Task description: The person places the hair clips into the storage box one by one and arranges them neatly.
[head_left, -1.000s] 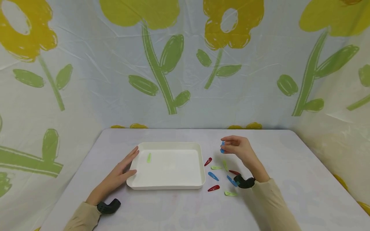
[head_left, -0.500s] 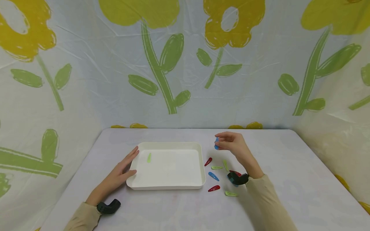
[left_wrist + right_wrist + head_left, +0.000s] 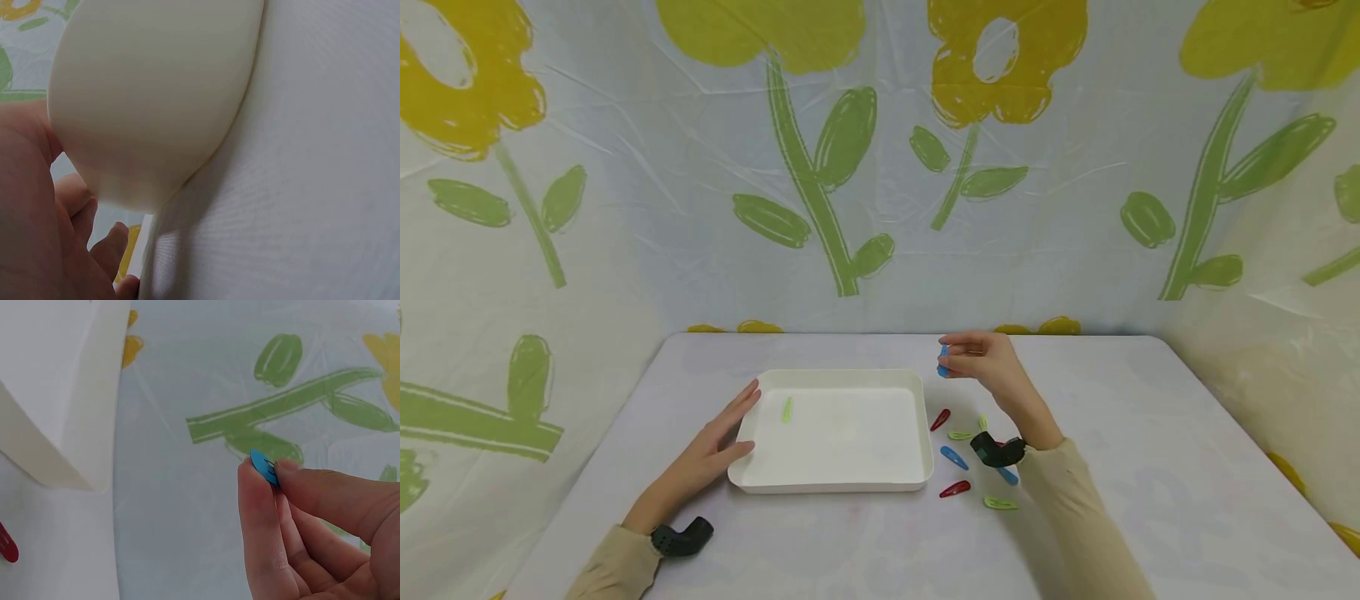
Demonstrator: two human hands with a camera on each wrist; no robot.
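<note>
My right hand [image 3: 988,364] pinches a blue snap hair clip [image 3: 943,361] between thumb and fingertips, raised beyond the tray's far right corner. In the right wrist view the same blue hair clip [image 3: 265,467] stands out from the fingertips. My left hand [image 3: 718,442] lies with extended fingers along the left side of a white rectangular tray [image 3: 831,486], thumb at its rim. Close up, the left wrist view shows the tray's outer corner [image 3: 150,106] against this hand. Inside the tray, toward its left, lies one light green hair clip [image 3: 787,410].
Right of the tray, several hair clips lie scattered on the table: a red one [image 3: 940,419], a blue one [image 3: 953,457], another red one [image 3: 955,489] and a green one [image 3: 1000,503]. The right wrist camera [image 3: 997,450] partly covers others. A flower-printed cloth [image 3: 700,275] hangs behind.
My right hand has moved left and away from me with the blue hair clip, from above the clips toward the tray's far right corner. The left hand stays at the tray.
</note>
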